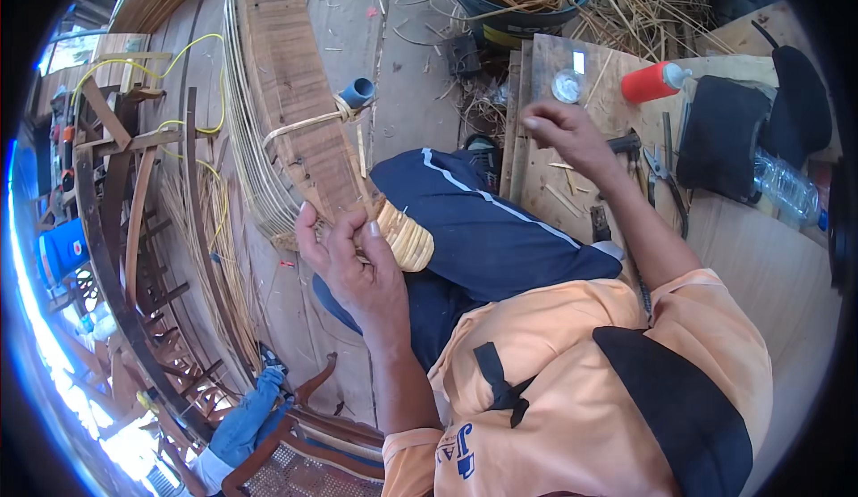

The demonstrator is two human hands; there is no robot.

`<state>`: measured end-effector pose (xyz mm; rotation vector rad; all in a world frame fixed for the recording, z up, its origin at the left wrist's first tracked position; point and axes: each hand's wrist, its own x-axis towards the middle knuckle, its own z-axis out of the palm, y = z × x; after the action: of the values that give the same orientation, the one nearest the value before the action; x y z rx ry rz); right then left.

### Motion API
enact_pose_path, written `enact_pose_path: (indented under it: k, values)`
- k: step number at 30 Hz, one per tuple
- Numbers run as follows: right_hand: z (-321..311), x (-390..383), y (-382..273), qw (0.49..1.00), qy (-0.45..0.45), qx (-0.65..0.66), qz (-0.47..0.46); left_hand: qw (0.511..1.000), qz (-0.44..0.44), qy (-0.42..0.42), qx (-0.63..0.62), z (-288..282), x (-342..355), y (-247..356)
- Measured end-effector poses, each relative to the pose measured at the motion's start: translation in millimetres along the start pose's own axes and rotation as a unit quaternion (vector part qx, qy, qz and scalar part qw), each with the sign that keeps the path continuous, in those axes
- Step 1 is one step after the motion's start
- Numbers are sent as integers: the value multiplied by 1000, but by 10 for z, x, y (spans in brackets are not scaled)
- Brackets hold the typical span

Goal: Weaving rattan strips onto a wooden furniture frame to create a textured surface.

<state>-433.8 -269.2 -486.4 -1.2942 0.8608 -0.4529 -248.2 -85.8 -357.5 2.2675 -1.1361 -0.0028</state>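
A long wooden board (295, 77) slants down toward my lap, with pale rattan strands (239, 113) running along its left edge. Thick coils of rattan binding (407, 236) wrap its near end. My left hand (362, 269) grips that end, fingers bent over the wood and thumb beside the coils. A thin strip (362, 153) stands up near the thumb. Farther up, a rattan tie (304, 126) crosses the board beside a short blue tube (357, 93). My right hand (567, 135) is raised apart from the board, fingers pinched together; whatever they hold is too small to make out.
At right, a work board (563, 59) carries a red bottle (645, 82), a hammer (626, 143), pliers (659, 164) and a small clear container (566, 86). Beyond stands a bucket of rattan (518, 1). Curved wooden frames (107, 229) and rattan canes (210, 256) fill the left.
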Motion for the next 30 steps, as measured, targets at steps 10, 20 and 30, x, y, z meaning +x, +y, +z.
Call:
enact_pose_path:
  k: [10, 20, 30]
  values:
    - [-297, -449, 717, 967, 124, -209, -73, 1000, -5, -18, 12, -40, -32, 115]
    - [-791, -415, 743, 924, 244, -295, -27, 997, 15, 49, -52, 22, -144, -62]
    - [-914, -77, 899, 846, 262, -456, -93, 997, 24, 53, -54, 23, -233, -127]
